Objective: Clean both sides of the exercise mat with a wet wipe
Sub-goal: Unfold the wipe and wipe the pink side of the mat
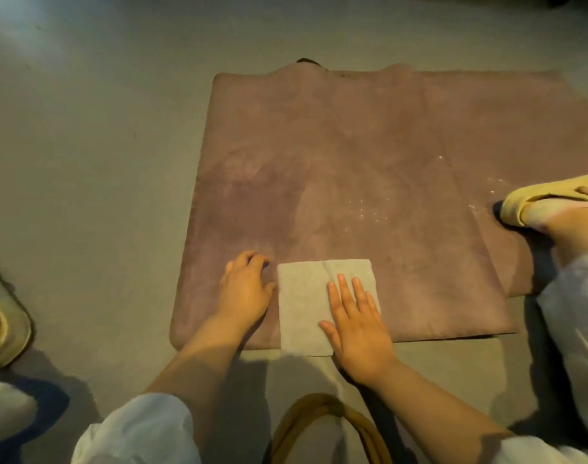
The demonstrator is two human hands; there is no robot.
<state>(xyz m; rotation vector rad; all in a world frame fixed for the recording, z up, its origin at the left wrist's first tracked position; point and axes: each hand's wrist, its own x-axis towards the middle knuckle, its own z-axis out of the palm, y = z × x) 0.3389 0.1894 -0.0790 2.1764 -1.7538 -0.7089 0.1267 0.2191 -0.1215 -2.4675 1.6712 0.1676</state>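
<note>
A mauve exercise mat [353, 155] lies flat on the grey floor, with damp streaks and small wet specks across its middle. A pale square wet wipe [302, 296] is spread over the mat's near edge and hangs slightly past it. My right hand [356, 326] presses flat on the wipe's right half, fingers straight. My left hand [245, 289] rests on the mat just left of the wipe, its fingers bent with the tips on the surface, holding nothing.
My right foot in a yellow slipper [547, 199] stands on the mat's right part. Another slipper [4, 323] is on the floor at the far left. A brown strap loop [322, 416] hangs below me at the bottom centre. Grey floor [101, 162] surrounds the mat.
</note>
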